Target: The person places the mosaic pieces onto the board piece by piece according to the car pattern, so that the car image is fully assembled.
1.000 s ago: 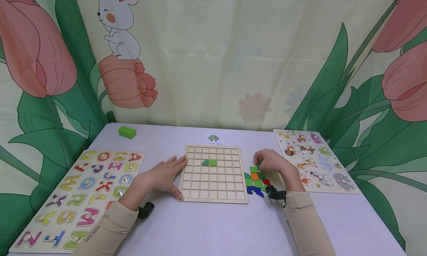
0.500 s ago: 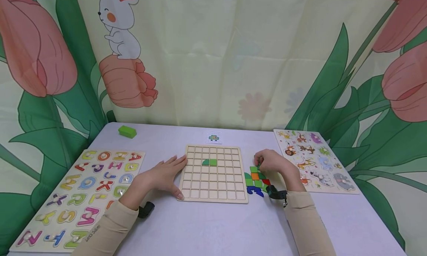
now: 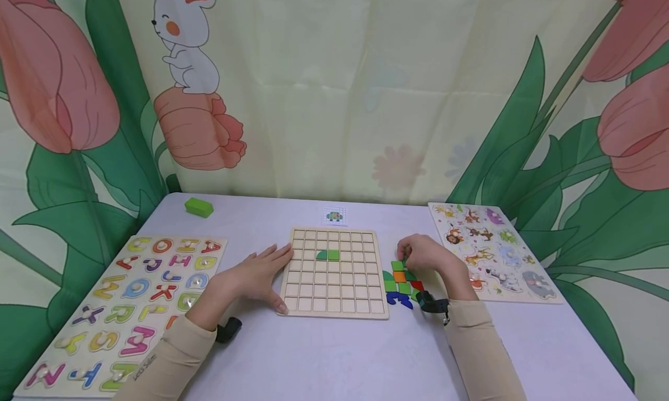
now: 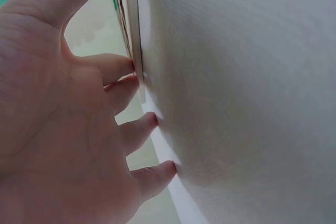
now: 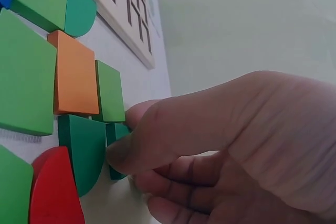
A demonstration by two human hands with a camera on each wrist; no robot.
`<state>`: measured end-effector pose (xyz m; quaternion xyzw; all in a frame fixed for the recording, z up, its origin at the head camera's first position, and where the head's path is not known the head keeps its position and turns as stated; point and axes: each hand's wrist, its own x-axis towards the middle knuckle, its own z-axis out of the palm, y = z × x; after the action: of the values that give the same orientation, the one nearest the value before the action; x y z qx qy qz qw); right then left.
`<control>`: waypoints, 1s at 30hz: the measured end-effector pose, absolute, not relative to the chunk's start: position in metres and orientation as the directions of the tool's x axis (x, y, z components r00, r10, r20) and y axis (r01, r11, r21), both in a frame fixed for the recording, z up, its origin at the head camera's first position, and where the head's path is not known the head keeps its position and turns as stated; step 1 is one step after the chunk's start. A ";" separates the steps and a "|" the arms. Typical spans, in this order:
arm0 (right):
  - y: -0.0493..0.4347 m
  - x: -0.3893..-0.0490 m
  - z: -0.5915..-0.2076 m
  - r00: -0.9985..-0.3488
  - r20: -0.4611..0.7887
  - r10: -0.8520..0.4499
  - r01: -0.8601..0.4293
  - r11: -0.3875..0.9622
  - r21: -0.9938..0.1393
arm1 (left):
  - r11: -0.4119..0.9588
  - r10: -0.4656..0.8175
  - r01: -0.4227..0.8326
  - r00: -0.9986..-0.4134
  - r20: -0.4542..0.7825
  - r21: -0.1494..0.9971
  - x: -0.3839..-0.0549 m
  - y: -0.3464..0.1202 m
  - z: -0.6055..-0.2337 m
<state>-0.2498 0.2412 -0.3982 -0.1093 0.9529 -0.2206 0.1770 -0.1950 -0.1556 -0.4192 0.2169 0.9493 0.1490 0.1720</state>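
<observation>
Pinching a dark green wooden-looking block (image 5: 116,129), shape mostly hidden: right hand (image 3: 427,255) | grip: thumb and finger closed on it | place: desk (image 3: 334,360), right of the pale wooden grid board (image 3: 334,291) | left hand (image 3: 256,278): fingers spread, touching the board's left edge | change: none seen since a second ago, so the board seems no fuller

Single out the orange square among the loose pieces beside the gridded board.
The orange square lies between two light green squares, with a dark green quarter-round beside it; no other loose piece showing is orange.
</observation>
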 end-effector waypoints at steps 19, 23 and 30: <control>0.232 -0.247 -0.393 -0.927 -0.256 -0.272 -0.135 0.883 -0.450 | 0.858 0.473 0.374 -0.843 -0.257 0.352 -0.196 -0.156 -0.412; 0.232 -0.249 -0.395 -0.924 -0.245 -0.295 -0.151 0.867 -0.475 | 0.856 0.472 0.366 -0.841 -0.264 0.365 -0.195 -0.156 -0.412; 0.234 -0.253 -0.396 -0.935 -0.170 -0.311 -0.189 0.845 -0.501 | 0.862 0.465 0.366 -0.845 -0.263 0.351 -0.194 -0.156 -0.417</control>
<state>-0.2532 0.2336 -0.3960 -0.1313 0.9524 -0.2459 0.1232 -0.1937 -0.1558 -0.4171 0.2188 0.9495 0.1452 0.1718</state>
